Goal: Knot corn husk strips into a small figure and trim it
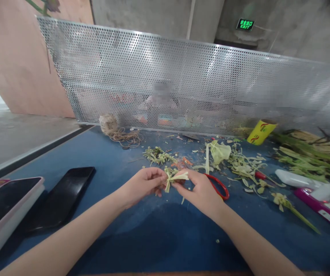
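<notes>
My left hand (144,184) and my right hand (199,189) meet over the middle of the blue table (142,234). Both pinch a small pale green strip of plant leaf (175,178) held between their fingertips. Red-handled scissors (219,186) lie on the table right behind my right hand, partly hidden by it. Cut leaf scraps (158,155) lie just beyond my hands.
A pile of green trimmings (239,161) and long stems (305,155) sits at the right, with a yellow roll (261,132) behind. A twine ball (109,123) lies at the back left. A black phone (63,195) and a tray (6,214) lie left. A perforated metal screen (182,76) borders the table.
</notes>
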Demonstrator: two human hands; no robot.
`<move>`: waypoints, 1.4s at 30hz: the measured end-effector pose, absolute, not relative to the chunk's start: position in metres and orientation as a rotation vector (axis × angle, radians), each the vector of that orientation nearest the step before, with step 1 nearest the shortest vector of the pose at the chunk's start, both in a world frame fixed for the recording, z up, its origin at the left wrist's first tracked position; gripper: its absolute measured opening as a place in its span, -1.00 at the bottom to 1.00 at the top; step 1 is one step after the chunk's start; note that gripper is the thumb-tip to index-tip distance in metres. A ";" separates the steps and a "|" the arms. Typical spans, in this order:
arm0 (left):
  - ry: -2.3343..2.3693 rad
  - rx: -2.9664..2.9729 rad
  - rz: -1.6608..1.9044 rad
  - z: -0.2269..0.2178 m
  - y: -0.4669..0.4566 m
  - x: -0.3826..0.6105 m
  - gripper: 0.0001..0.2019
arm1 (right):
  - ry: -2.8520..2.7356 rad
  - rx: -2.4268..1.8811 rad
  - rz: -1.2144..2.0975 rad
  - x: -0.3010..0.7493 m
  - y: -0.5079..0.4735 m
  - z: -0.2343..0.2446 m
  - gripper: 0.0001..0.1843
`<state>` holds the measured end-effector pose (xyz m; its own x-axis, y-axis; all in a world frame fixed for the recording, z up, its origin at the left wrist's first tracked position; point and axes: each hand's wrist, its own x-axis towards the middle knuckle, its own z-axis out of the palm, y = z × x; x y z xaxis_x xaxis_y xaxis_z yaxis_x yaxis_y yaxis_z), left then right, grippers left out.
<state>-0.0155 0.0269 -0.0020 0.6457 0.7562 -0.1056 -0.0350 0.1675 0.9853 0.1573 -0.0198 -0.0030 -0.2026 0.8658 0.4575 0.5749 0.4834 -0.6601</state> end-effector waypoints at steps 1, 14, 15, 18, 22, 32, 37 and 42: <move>0.700 1.293 0.641 -0.002 0.027 -0.015 -0.76 | -1.902 -1.216 0.420 0.157 -0.020 -0.003 -0.93; 0.745 1.736 0.655 0.000 0.026 -0.017 -0.81 | -1.930 -1.218 0.313 0.156 -0.027 -0.002 -0.91; 0.743 1.751 0.671 0.000 0.026 -0.017 -0.83 | -1.931 -1.223 0.315 0.157 -0.027 -0.002 -0.91; 0.728 1.744 0.675 0.000 0.027 -0.018 -0.88 | -1.933 -1.244 0.392 0.160 -0.026 -0.001 -0.93; 0.742 1.746 0.660 0.003 0.028 -0.020 -0.87 | -2.021 -1.175 0.458 0.164 -0.023 0.002 -0.92; 0.728 1.776 0.546 0.002 0.021 -0.017 -0.79 | -2.100 -1.224 0.410 0.163 -0.022 -0.002 -0.89; 0.740 1.754 0.559 -0.003 0.021 -0.017 -0.75 | -1.993 -1.215 0.413 0.158 -0.019 -0.008 -0.87; 0.696 1.671 0.519 -0.008 0.022 -0.017 -0.72 | -1.806 -1.201 0.479 0.154 -0.021 -0.007 -0.85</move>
